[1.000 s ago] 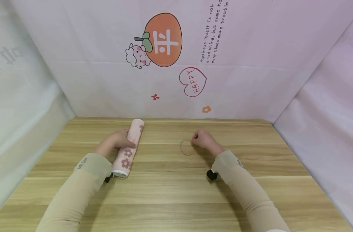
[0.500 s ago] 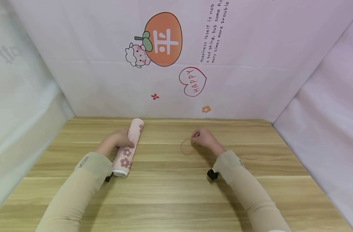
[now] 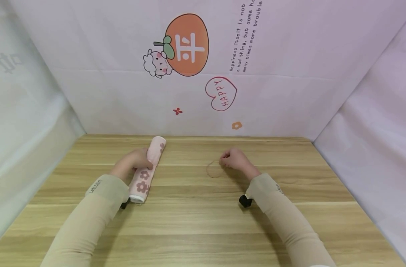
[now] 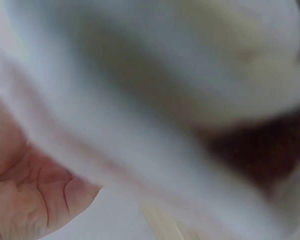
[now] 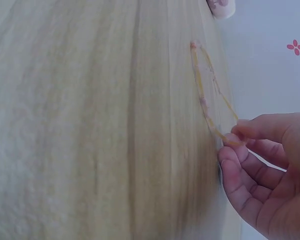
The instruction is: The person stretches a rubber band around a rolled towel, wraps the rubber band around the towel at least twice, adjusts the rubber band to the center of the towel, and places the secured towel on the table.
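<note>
In the head view, the left hand [image 3: 133, 163] gripped the rolled pink towel [image 3: 147, 170] left of centre on the wooden table [image 3: 196, 222], barely moved from a second before. The right hand [image 3: 234, 160] pinched the rubber band [image 3: 215, 169], whose loop had shifted slightly, lifting.

Left wrist view: blurred towel [image 4: 155, 100], palm [image 4: 30, 200] lower left.

Right wrist view: fingertips [image 5: 240, 132] pinched the band [image 5: 207, 95], its loop stretching toward upper centre.

Left hand: my left hand [image 3: 133, 163] lies low on the table, fingers curled round the roll [image 3: 146, 170].
Right hand: my right hand [image 3: 234, 160] pinches the band [image 3: 215, 169] between thumb and fingertips.
Arms: both forearms reach forward, sleeved.
</note>
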{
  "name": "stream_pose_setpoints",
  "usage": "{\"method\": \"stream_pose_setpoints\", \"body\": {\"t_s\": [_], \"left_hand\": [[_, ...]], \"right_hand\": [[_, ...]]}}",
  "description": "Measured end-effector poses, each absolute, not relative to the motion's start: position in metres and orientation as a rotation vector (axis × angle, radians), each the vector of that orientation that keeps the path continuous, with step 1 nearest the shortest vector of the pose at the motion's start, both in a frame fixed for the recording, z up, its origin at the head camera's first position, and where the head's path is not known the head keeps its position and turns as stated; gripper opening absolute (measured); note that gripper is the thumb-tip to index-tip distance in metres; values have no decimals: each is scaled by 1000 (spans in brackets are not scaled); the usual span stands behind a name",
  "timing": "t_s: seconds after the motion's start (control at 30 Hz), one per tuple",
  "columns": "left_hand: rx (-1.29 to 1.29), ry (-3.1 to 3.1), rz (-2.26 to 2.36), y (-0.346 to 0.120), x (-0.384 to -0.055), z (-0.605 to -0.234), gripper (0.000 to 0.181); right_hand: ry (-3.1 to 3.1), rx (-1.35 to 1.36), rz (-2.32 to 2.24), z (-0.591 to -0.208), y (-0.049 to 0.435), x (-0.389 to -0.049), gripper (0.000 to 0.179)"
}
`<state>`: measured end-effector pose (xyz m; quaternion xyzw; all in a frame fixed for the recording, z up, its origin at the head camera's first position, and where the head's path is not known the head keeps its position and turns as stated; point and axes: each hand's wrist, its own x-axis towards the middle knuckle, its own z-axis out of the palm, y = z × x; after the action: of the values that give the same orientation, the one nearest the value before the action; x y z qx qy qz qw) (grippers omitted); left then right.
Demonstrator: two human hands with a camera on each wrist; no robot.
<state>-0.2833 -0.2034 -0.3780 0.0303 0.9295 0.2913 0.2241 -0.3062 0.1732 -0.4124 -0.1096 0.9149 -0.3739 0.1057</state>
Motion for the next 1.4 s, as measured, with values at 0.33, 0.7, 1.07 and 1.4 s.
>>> {"method": "stream_pose_setpoints", "body": {"t_s": [0.33, 0.7, 1.07, 1.4], "left_hand": [[107, 2589, 786, -203, -282, -369, 88], [186, 2636, 784, -204, -281, -364, 85], [205, 2702, 785, -202, -278, -357, 77], [288, 2832, 731, -190, -280, -357, 69]], "right_hand": [[2606, -240, -1243, -412, 174, -306, 18], [2534, -208, -1342, -413, 173, -306, 22], [2516, -264, -1387, -402, 167, -303, 25], [2491, -244, -1429, -398, 165, -301, 27]]}}
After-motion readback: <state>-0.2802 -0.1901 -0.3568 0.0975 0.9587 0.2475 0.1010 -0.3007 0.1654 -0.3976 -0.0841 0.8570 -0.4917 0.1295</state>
